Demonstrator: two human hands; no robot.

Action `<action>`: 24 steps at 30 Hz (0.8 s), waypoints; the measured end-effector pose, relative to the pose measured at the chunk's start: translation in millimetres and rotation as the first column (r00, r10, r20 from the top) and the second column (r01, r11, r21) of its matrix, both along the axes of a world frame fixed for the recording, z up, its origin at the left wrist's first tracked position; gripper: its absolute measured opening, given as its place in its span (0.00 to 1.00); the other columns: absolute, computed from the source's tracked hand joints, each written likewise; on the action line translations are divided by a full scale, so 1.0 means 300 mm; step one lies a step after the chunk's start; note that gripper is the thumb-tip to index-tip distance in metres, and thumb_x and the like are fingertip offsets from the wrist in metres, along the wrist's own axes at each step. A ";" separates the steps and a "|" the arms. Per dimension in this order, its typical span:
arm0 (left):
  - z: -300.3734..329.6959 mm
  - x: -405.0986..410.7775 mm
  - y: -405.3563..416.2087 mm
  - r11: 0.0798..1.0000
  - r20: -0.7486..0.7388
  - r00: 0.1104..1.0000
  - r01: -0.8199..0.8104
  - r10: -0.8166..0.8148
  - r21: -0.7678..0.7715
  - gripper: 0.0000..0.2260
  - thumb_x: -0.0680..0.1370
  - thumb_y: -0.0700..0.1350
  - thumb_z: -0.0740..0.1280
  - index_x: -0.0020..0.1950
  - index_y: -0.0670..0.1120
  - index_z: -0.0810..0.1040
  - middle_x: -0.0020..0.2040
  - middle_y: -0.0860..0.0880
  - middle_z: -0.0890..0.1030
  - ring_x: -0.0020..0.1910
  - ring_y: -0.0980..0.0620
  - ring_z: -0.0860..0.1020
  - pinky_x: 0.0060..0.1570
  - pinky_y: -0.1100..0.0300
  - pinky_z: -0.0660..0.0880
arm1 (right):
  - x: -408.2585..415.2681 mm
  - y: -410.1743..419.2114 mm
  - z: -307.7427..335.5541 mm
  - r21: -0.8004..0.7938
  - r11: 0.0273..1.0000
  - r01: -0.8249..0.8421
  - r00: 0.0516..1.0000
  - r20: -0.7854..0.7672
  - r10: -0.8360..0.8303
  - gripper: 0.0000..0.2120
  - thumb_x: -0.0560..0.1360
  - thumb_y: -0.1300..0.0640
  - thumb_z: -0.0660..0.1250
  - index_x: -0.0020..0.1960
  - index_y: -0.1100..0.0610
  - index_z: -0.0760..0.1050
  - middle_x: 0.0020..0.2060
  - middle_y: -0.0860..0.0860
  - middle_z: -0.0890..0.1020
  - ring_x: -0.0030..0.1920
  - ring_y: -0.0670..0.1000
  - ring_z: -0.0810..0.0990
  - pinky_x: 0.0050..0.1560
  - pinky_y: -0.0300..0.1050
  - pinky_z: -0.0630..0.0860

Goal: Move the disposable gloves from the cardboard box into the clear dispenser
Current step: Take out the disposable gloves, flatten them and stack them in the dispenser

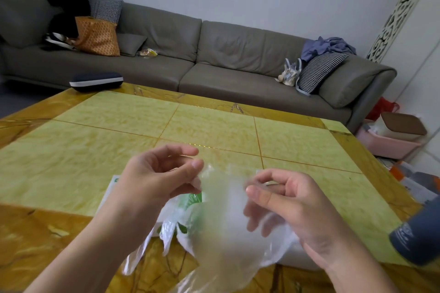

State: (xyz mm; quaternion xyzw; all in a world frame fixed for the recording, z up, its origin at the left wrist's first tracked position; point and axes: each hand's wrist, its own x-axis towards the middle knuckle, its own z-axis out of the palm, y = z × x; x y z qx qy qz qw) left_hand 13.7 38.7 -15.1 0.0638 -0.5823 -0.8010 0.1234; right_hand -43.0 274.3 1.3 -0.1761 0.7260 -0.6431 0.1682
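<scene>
Glove (pixel 221 216) hangs lengthwise between both pinches, left hand (pixel 162 178) and right hand (pixel 281 200); box (pixel 112 188) underneath, left

Both hands are raised above the yellow-green tiled table (pixel 214 126). The left hand (pixel 157 178) and the right hand (pixel 288 202) each pinch an upper edge of 1 clear plastic glove (pixel 223 216), which hangs blurred between them. More clear gloves (pixel 171 226) lie below on a white-green package (pixel 192 198). A grey sofa (pixel 214 54) stands behind.
</scene>
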 end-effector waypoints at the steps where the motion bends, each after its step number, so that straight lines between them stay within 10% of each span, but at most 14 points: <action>1: 0.002 0.001 0.003 0.999 -0.004 1.000 -0.009 0.009 -0.053 0.09 0.70 0.39 0.76 0.50 0.43 0.87 0.41 0.39 0.84 0.37 0.46 0.83 0.39 0.60 0.81 | -0.001 0.003 0.002 0.011 1.000 0.001 1.000 -0.001 -0.001 0.08 0.75 0.61 0.75 0.49 0.66 0.82 0.38 0.66 0.85 0.33 0.63 0.84 0.30 0.49 0.76; 8: 0.005 -0.020 -0.016 0.980 0.068 0.985 -0.167 0.161 0.109 0.16 0.72 0.39 0.74 0.59 0.39 0.83 0.51 0.39 0.87 0.48 0.47 0.86 0.51 0.58 0.84 | -0.013 0.012 -0.016 -0.090 0.993 0.082 0.996 -0.026 -0.085 0.06 0.79 0.65 0.70 0.43 0.66 0.81 0.35 0.68 0.82 0.28 0.60 0.79 0.24 0.46 0.74; 12: -0.016 -0.009 0.017 0.982 0.148 0.987 0.079 -0.053 -0.169 0.21 0.74 0.63 0.74 0.59 0.50 0.85 0.56 0.51 0.87 0.58 0.54 0.84 0.65 0.51 0.74 | -0.009 0.003 -0.019 -0.087 0.996 0.034 0.999 -0.001 -0.034 0.06 0.79 0.64 0.70 0.46 0.67 0.80 0.36 0.68 0.82 0.28 0.60 0.79 0.24 0.46 0.73; 15: -0.010 0.004 0.054 0.940 0.199 0.970 0.193 -0.139 -0.280 0.13 0.75 0.57 0.74 0.53 0.50 0.88 0.52 0.56 0.88 0.54 0.62 0.84 0.61 0.59 0.71 | -0.009 0.006 -0.021 -0.103 0.995 -0.002 1.000 0.011 0.003 0.06 0.80 0.64 0.69 0.46 0.66 0.81 0.36 0.68 0.82 0.29 0.59 0.79 0.25 0.46 0.73; 19: -0.011 0.002 0.062 0.943 0.090 0.987 0.157 -0.137 -0.292 0.10 0.78 0.48 0.71 0.47 0.42 0.87 0.47 0.44 0.88 0.50 0.49 0.85 0.60 0.57 0.76 | -0.006 0.015 -0.020 -0.099 0.995 0.032 0.999 -0.002 -0.032 0.08 0.81 0.63 0.67 0.46 0.65 0.81 0.36 0.66 0.82 0.29 0.59 0.78 0.26 0.46 0.72; 24: -0.007 0.008 0.068 0.929 0.012 0.998 0.056 -0.055 -0.365 0.08 0.80 0.44 0.70 0.45 0.41 0.84 0.33 0.39 0.82 0.28 0.53 0.77 0.31 0.69 0.70 | -0.007 0.013 -0.032 -0.160 0.975 0.154 0.987 -0.022 -0.160 0.11 0.83 0.62 0.66 0.44 0.63 0.82 0.34 0.64 0.81 0.27 0.58 0.76 0.26 0.47 0.72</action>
